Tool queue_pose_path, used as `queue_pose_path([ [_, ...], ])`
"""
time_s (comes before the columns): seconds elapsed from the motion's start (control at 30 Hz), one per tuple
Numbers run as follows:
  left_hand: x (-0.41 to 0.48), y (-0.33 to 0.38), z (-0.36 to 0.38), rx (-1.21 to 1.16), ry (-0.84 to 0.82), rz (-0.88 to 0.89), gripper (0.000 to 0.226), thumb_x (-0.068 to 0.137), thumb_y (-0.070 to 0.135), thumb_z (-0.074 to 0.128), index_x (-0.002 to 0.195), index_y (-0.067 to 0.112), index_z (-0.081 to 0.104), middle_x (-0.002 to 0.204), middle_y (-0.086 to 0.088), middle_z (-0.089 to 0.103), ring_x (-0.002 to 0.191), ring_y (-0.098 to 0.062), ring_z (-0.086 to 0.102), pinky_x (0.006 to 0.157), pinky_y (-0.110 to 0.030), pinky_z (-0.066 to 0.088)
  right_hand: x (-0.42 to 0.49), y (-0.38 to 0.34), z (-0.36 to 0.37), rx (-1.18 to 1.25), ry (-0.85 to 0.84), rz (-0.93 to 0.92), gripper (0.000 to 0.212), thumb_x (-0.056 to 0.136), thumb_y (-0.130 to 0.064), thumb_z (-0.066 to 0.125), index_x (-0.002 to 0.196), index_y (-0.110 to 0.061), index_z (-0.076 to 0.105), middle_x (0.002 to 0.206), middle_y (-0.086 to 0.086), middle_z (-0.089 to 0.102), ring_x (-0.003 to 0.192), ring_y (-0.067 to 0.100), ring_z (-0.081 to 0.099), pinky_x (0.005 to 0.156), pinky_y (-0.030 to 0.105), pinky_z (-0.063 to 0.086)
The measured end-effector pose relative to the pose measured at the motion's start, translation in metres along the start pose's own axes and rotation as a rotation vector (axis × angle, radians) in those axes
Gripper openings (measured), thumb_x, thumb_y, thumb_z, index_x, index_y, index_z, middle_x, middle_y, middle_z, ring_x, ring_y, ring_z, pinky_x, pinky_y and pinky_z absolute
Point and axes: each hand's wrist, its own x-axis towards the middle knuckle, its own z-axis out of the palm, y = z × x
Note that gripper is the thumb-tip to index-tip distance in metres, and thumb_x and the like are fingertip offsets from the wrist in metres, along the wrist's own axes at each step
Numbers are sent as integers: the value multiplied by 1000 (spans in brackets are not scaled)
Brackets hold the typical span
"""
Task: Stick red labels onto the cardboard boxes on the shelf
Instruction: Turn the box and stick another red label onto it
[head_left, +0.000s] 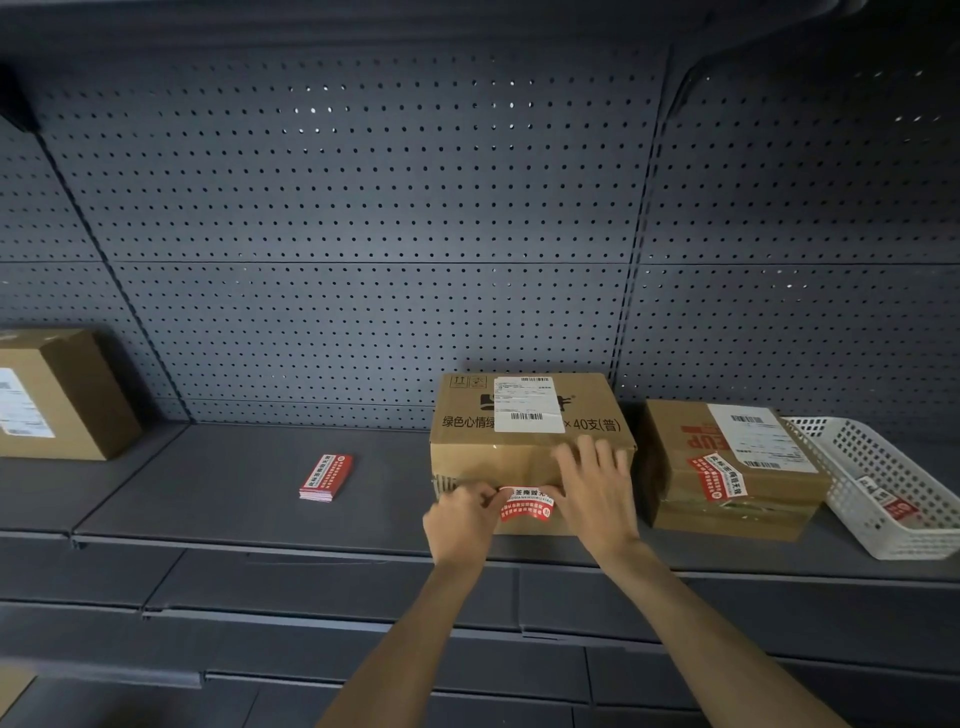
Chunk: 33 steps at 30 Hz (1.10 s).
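Red label (527, 506) is going onto the front top edge of the middle box (493, 460) as I'm watching. The left hand (460, 525) is pinching the label's left end between curled fingers and thumb. The right hand (597, 493) is lying with its fingers spread flat over the box top, its heel covering the label's right end. The label's upper part is sitting against the cardboard while its lower edge is curling off the front face, so I'm judging this one half stuck and needing a smoothing down.

Just beside it, the right box (727, 514) is already wearing a second red label (717, 475) across its top front edge; that one is looking finished. Well apart on the other side, the left box (78, 395) is showing only a white shipping slip and no red that I can see, so it is probably waiting its turn.

Between those two boxes a stack of labels (326, 478) is lying on the shelf (234, 483). A white basket (857, 452) at the far right is holding some red-and-white scraps; what they are I cannot tell.
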Motion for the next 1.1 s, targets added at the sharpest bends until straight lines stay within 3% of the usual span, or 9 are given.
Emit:
queue_pose_path([
  [0.1, 4, 0, -4, 5, -16, -9, 37, 82, 68, 64, 78, 32, 75, 68, 10, 70, 64, -17, 66, 60, -26, 52, 4, 6, 0, 11, -56, 10, 76, 69, -52, 83, 131, -20, 51, 132, 12, 53, 121, 31, 50, 97, 46, 41],
  [0.17, 5, -1, -7, 20, -28, -12, 38, 82, 67, 64, 78, 32, 76, 68, 9, 70, 64, -17, 66, 60, -25, 50, 5, 11, 0, 39, -82, 17, 84, 68, -55, 82, 138, -21, 48, 139, 12, 49, 130, 30, 45, 106, 47, 38],
  [0.4, 9, 1, -15, 131, -41, 25, 46, 82, 72, 60, 76, 29, 75, 65, 7, 68, 63, -19, 65, 55, -24, 39, 7, 15, 1, 50, -134, 31, 85, 68, -57, 83, 138, -24, 48, 132, 9, 53, 122, 27, 49, 105, 46, 40],
  [0.57, 10, -12, -20, 168, 50, 106, 53, 77, 66, 72, 56, 22, 51, 52, 8, 53, 50, -16, 55, 47, -22, 35, 6, 16, 1, 63, -158, 26, 84, 69, -55, 83, 139, -24, 48, 133, 9, 53, 123, 28, 48, 105, 47, 41],
  [0.63, 11, -16, -22, 135, 231, 290, 45, 81, 56, 74, 65, 21, 50, 62, 6, 54, 57, -16, 54, 50, -26, 37, 3, 16, 0, 86, -161, 14, 83, 73, -52, 81, 142, -24, 46, 138, 9, 51, 129, 27, 45, 110, 47, 38],
  [0.73, 20, -10, -26, 180, 391, 514, 41, 93, 56, 59, 92, 15, 55, 95, -1, 59, 93, -23, 61, 85, -37, 47, 0, 15, -1, 127, -138, 6, 77, 77, -50, 76, 142, -24, 45, 140, 7, 48, 134, 26, 39, 115, 47, 32],
  [0.83, 33, 7, -29, 247, 278, 612, 76, 88, 71, 52, 132, 8, 51, 139, -8, 49, 140, -28, 42, 115, -52, 31, 2, 11, -3, 149, -134, 24, 76, 79, -64, 66, 139, -21, 48, 143, 6, 47, 138, 24, 39, 118, 47, 26],
  [0.97, 43, 11, -25, 421, 49, 575, 112, 71, 87, 54, 151, 12, 30, 149, -8, 42, 143, -27, 35, 118, -56, 22, 9, 0, -2, 142, -157, 96, 87, 67, -74, 71, 130, -16, 53, 146, 6, 50, 143, 25, 38, 118, 52, 24],
  [1.1, 46, 6, -21, 422, 46, 576, 105, 64, 70, 77, 146, 17, 38, 145, -4, 46, 135, -24, 44, 113, -50, 33, 8, -4, 2, 118, -168, 119, 88, 61, -61, 84, 129, -14, 54, 144, 8, 54, 140, 27, 42, 117, 54, 27],
])
